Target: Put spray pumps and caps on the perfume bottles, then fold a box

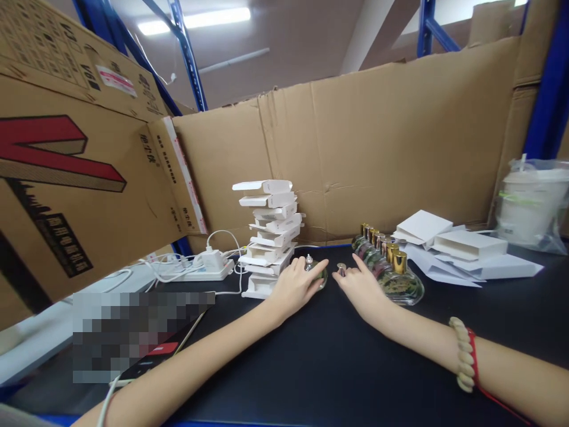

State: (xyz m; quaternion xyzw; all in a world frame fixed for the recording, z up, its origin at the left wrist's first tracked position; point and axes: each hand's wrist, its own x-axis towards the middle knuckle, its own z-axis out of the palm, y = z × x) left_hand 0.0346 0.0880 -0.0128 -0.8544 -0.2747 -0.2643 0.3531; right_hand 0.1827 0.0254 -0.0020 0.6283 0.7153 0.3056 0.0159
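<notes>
On the black tabletop, my left hand [297, 283] has its fingers round a small glass bottle [320, 274] whose white spray nozzle is uncovered. Just to its right, my right hand [362, 290] pinches a small shiny metallic cap [341, 269] at its fingertips, apart from the bottle. Beyond my right hand stands a row of glass bottles [400, 284] with gold and silver caps, partly hidden by that hand. A tall stack of open white boxes [271, 237] rises behind my left hand.
White boxes and paper [471, 246] lie at the right, near a bagged white cup [527, 204]. A power strip [204, 267] with cables sits at the left. Cardboard [400, 148] walls enclose the back and left side.
</notes>
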